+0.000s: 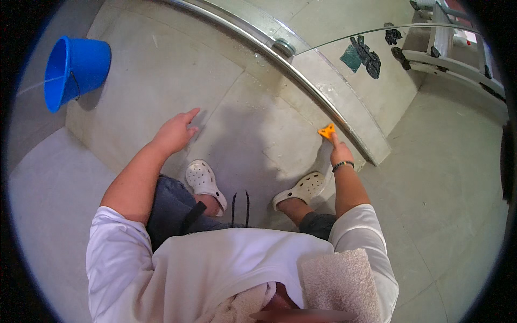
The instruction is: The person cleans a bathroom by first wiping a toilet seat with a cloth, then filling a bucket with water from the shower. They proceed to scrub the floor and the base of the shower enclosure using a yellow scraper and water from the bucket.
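Observation:
My right hand (341, 151) grips a small orange plastic scraper (327, 131) with triangular cut-outs, its forefinger laid along the tool. The scraper is close to the inner side of the curved metal rail (307, 87). Nothing is in my left hand (176, 131), which hangs over the tiled floor (173, 68) with its forefinger stretched out and its fingers apart. Water drops and pale marks show on the floor near the rail.
A blue bucket (85, 66) lies or leans at the upper left. Beyond the glass panel (363, 31) are a green pad (351, 59), black gloves or rags (368, 58) and an aluminium ladder (448, 64). My feet in white clogs (202, 177) stand between my hands.

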`<action>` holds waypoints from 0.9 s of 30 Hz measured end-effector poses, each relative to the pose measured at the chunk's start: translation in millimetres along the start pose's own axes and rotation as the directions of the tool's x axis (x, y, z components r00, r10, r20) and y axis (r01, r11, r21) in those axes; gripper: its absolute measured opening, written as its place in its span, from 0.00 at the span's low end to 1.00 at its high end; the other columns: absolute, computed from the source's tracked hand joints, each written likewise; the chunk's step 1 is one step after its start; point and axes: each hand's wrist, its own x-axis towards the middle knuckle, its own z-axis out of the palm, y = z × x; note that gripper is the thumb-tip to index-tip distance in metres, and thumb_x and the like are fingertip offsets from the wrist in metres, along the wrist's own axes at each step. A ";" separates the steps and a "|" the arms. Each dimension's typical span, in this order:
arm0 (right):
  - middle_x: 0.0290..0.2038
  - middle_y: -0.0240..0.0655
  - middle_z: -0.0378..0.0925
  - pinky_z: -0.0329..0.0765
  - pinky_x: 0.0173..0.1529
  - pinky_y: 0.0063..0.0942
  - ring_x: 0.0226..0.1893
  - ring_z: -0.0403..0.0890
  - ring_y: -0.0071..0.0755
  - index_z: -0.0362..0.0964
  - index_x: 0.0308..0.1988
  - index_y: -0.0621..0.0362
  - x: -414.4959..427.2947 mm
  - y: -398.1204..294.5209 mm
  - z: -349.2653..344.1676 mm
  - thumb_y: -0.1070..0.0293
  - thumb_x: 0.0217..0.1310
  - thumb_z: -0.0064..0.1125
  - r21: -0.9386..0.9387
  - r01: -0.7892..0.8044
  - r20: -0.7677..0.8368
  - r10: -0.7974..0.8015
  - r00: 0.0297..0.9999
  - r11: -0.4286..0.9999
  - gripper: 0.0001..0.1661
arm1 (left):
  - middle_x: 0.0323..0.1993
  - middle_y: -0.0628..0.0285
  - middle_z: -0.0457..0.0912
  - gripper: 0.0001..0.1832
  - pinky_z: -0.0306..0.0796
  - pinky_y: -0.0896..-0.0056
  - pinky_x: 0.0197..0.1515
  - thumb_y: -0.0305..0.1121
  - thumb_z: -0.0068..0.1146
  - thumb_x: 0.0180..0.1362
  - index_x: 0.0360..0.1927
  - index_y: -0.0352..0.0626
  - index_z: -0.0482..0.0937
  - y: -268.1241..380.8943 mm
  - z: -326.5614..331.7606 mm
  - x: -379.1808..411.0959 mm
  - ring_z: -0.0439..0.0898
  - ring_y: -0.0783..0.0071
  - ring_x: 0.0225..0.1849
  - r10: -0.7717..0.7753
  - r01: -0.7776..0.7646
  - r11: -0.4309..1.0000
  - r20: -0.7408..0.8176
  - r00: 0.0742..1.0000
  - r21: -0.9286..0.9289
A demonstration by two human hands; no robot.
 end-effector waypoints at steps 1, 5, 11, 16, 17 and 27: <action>0.34 0.45 0.67 0.70 0.37 0.35 0.35 0.72 0.42 0.46 0.53 0.35 -1.5 3.0 3.8 0.75 0.50 0.32 -0.008 -0.029 -0.003 0.029 1.000 1.000 0.30 | 0.39 0.50 0.68 0.25 0.62 0.64 0.44 0.32 0.46 0.48 0.52 0.48 0.57 -0.5 0.6 -1.2 0.68 0.56 0.42 -0.006 0.006 1.000 0.015 1.000 0.012; 0.36 0.44 0.67 0.70 0.38 0.35 0.37 0.72 0.42 0.45 0.54 0.35 -3.3 2.5 3.2 0.74 0.51 0.31 -0.016 -0.083 0.021 0.084 0.996 0.996 0.29 | 0.40 0.50 0.69 0.27 0.63 0.65 0.43 0.31 0.47 0.47 0.53 0.49 0.56 -7.5 5.2 -5.2 0.69 0.58 0.40 -0.023 0.022 0.999 0.027 0.999 0.038; 0.37 0.45 0.67 0.69 0.38 0.36 0.37 0.71 0.42 0.45 0.53 0.36 24.9 -45.6 -6.2 0.73 0.51 0.32 0.104 0.053 -0.072 -0.046 0.996 0.993 0.29 | 0.40 0.50 0.68 0.25 0.62 0.64 0.44 0.33 0.46 0.48 0.52 0.50 0.57 3.0 5.4 4.2 0.67 0.56 0.42 0.041 -0.042 0.997 0.017 0.999 0.068; 0.36 0.46 0.68 0.69 0.38 0.37 0.36 0.72 0.42 0.47 0.52 0.35 8.2 -15.6 -0.2 0.72 0.52 0.31 0.118 0.035 -0.046 -0.030 0.998 0.992 0.27 | 0.40 0.51 0.68 0.25 0.63 0.64 0.44 0.32 0.46 0.48 0.52 0.49 0.57 4.5 2.2 -0.9 0.68 0.57 0.42 -0.011 0.009 0.997 0.024 1.000 0.078; 0.35 0.46 0.68 0.69 0.38 0.37 0.37 0.72 0.42 0.47 0.52 0.35 -1.6 9.9 6.4 0.72 0.52 0.31 0.092 -0.024 0.002 0.024 1.000 0.995 0.27 | 0.40 0.51 0.69 0.26 0.63 0.65 0.43 0.31 0.47 0.47 0.52 0.50 0.57 1.0 3.0 -4.2 0.68 0.58 0.41 -0.016 0.015 0.998 0.007 1.000 0.054; 0.40 0.44 0.66 0.68 0.40 0.37 0.39 0.71 0.42 0.47 0.52 0.34 22.0 -33.1 -0.7 0.68 0.54 0.29 0.097 0.039 -0.008 -0.039 0.999 0.994 0.24 | 0.38 0.51 0.69 0.26 0.64 0.65 0.42 0.30 0.47 0.47 0.52 0.50 0.57 5.8 6.3 5.3 0.70 0.58 0.38 0.052 -0.053 0.991 0.008 0.999 0.127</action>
